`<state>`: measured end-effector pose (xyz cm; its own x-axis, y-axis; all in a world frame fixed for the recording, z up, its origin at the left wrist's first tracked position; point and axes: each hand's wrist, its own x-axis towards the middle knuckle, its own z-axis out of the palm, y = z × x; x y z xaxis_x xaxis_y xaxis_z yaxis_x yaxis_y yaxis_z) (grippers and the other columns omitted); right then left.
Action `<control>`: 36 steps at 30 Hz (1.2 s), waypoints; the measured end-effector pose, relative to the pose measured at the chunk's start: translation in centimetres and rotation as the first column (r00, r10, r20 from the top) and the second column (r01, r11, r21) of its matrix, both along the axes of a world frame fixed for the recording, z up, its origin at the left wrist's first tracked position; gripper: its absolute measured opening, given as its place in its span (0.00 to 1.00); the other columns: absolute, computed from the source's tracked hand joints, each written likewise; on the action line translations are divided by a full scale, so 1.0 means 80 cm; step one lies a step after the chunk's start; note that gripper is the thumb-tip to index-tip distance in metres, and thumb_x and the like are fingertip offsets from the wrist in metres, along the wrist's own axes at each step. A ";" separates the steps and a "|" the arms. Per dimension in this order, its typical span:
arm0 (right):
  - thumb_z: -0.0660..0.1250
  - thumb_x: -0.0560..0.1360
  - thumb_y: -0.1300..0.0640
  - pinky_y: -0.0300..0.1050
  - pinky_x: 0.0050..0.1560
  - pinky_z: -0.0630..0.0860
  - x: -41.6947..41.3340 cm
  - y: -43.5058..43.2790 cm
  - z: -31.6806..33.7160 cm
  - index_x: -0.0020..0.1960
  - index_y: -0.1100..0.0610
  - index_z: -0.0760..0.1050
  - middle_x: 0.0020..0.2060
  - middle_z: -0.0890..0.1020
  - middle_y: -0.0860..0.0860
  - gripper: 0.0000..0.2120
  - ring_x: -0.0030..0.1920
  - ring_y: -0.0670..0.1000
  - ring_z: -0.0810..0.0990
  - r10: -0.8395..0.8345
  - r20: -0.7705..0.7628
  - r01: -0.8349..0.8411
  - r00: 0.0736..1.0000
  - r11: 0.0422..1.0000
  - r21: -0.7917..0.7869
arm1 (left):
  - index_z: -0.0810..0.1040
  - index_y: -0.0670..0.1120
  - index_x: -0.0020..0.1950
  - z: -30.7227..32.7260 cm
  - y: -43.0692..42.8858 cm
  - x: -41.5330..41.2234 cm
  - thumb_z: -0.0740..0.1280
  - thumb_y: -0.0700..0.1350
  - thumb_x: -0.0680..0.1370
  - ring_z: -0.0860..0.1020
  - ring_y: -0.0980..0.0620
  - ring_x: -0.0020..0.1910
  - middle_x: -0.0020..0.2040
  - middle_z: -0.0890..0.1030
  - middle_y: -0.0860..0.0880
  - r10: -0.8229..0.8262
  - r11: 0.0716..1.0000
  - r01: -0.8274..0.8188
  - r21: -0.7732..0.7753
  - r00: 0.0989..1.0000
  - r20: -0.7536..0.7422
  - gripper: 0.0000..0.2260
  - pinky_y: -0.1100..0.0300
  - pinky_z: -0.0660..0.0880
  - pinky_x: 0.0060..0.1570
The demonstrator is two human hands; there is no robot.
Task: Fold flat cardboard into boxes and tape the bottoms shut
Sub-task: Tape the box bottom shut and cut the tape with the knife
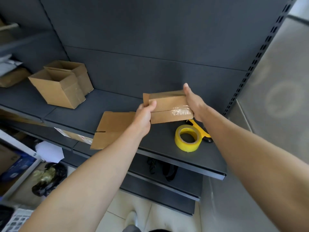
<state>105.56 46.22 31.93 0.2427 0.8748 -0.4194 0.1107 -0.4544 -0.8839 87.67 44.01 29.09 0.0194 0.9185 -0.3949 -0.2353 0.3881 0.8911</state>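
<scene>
A small cardboard box (168, 105) is held above the dark shelf (117, 104), its closed flaps turned toward me with clear tape over the right part of the seam. My left hand (144, 114) grips its left end, thumb on the face. My right hand (194, 101) holds its right end, thumb up along the top corner. A flat piece of cardboard (111, 129) lies on the shelf by my left wrist. A yellow roll of tape (188, 137) stands on the shelf below the box, with a yellow cutter (201, 129) behind it.
Two open folded boxes (61, 84) stand at the shelf's back left. The shelf's front edge (184, 164) runs under my arms, with lower shelves beneath. A black bag (48, 179) and papers lie on the floor at the left. A slotted upright (250, 69) borders the right.
</scene>
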 end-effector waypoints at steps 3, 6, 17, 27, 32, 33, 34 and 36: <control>0.59 0.72 0.30 0.58 0.68 0.68 -0.003 -0.007 -0.008 0.71 0.56 0.66 0.66 0.74 0.55 0.39 0.65 0.58 0.73 -0.024 -0.135 0.025 0.991 1.000 0.003 | 0.71 0.49 0.59 0.018 0.001 -0.008 0.66 0.65 0.72 0.75 0.47 0.61 0.61 0.76 0.49 -0.015 1.000 0.018 0.017 0.991 -0.133 0.25 0.44 0.71 0.63; 0.61 0.75 0.36 0.57 0.60 0.76 -0.008 -0.010 -0.009 0.64 0.55 0.72 0.57 0.80 0.54 0.28 0.55 0.57 0.80 -0.030 -0.262 0.044 0.965 0.998 0.051 | 0.71 0.49 0.59 0.016 0.002 -0.017 0.67 0.49 0.76 0.74 0.47 0.61 0.62 0.75 0.47 0.058 0.997 -0.047 0.058 0.975 -0.215 0.13 0.45 0.70 0.64; 0.55 0.78 0.55 0.42 0.36 0.73 -0.041 -0.001 -0.007 0.45 0.54 0.72 0.35 0.78 0.49 0.08 0.38 0.50 0.76 -0.010 -0.258 0.074 0.966 0.968 0.241 | 0.62 0.48 0.76 -0.001 0.001 -0.045 0.57 0.27 0.75 0.71 0.48 0.66 0.70 0.71 0.48 0.079 0.996 -0.064 0.062 0.960 -0.268 0.31 0.52 0.68 0.67; 0.51 0.83 0.53 0.49 0.57 0.76 -0.048 -0.001 -0.021 0.51 0.66 0.76 0.51 0.82 0.57 0.20 0.51 0.53 0.81 -0.080 -0.444 0.149 0.892 0.981 0.122 | 0.66 0.61 0.59 -0.001 0.017 -0.055 0.54 0.27 0.75 0.71 0.56 0.41 0.50 0.72 0.53 0.229 0.973 -0.225 0.055 0.907 -0.353 0.28 0.64 0.66 0.32; 0.51 0.84 0.51 0.54 0.61 0.74 -0.047 0.006 -0.020 0.69 0.63 0.65 0.58 0.77 0.60 0.20 0.61 0.59 0.76 -0.130 -0.490 0.195 0.862 0.977 0.083 | 0.63 0.60 0.59 -0.011 0.028 -0.058 0.58 0.30 0.76 0.71 0.55 0.42 0.46 0.71 0.53 0.221 0.974 -0.227 0.021 0.916 -0.334 0.25 0.63 0.65 0.32; 0.51 0.84 0.52 0.53 0.61 0.74 -0.048 0.007 -0.021 0.68 0.64 0.66 0.55 0.78 0.58 0.19 0.61 0.58 0.76 -0.130 -0.485 0.193 0.865 0.978 0.083 | 0.62 0.59 0.60 -0.013 0.031 -0.057 0.58 0.30 0.76 0.71 0.55 0.42 0.46 0.71 0.53 0.215 0.975 -0.220 0.020 0.923 -0.319 0.24 0.63 0.66 0.33; 0.52 0.83 0.55 0.52 0.60 0.75 -0.049 0.007 -0.021 0.64 0.64 0.70 0.53 0.79 0.57 0.17 0.60 0.57 0.77 -0.126 -0.481 0.189 0.868 0.978 0.085 | 0.62 0.59 0.60 -0.014 0.034 -0.056 0.59 0.31 0.76 0.71 0.55 0.43 0.46 0.71 0.53 0.203 0.978 -0.207 0.020 0.931 -0.302 0.24 0.62 0.66 0.33; 0.54 0.80 0.63 0.50 0.59 0.76 -0.051 0.009 -0.023 0.54 0.63 0.75 0.51 0.80 0.57 0.11 0.57 0.57 0.79 -0.107 -0.479 0.175 0.871 0.980 0.099 | 0.62 0.58 0.60 -0.016 0.040 -0.054 0.62 0.33 0.76 0.72 0.55 0.45 0.47 0.72 0.54 0.169 0.985 -0.171 0.015 0.948 -0.271 0.22 0.61 0.68 0.36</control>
<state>101.45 46.93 30.08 0.1717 0.9021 -0.3959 -0.3884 -0.3073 -0.8687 83.34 47.24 27.78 -0.2454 0.8954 -0.3716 -0.0494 0.3712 0.9272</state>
